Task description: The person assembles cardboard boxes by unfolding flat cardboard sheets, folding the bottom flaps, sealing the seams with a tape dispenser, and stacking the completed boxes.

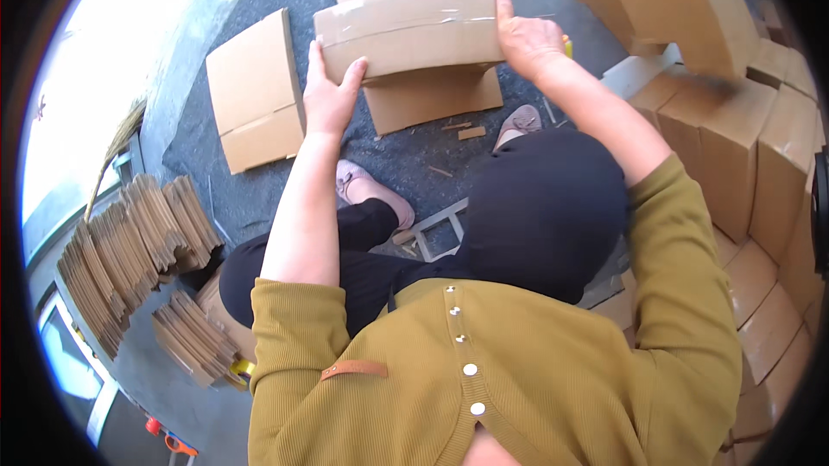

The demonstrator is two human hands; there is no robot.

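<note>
Left hand (329, 96) and right hand (528, 38) both clamp the ends of a taped cardboard box (408, 31) held above the floor, flat cardboard sheets (255, 90) beneath, finished boxes (743, 129) stacked right.

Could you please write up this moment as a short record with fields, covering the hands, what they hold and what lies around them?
Left hand: left hand grips the left end of the cardboard box, fingers over its edge
Right hand: right hand holds the box's right end
Box: held up in front of the person, tape strip along its top
Floor: flat cardboard sheet lies left of the box on dark ground
Left side: bundles of folded cardboard
Right side: stacked boxes
</note>
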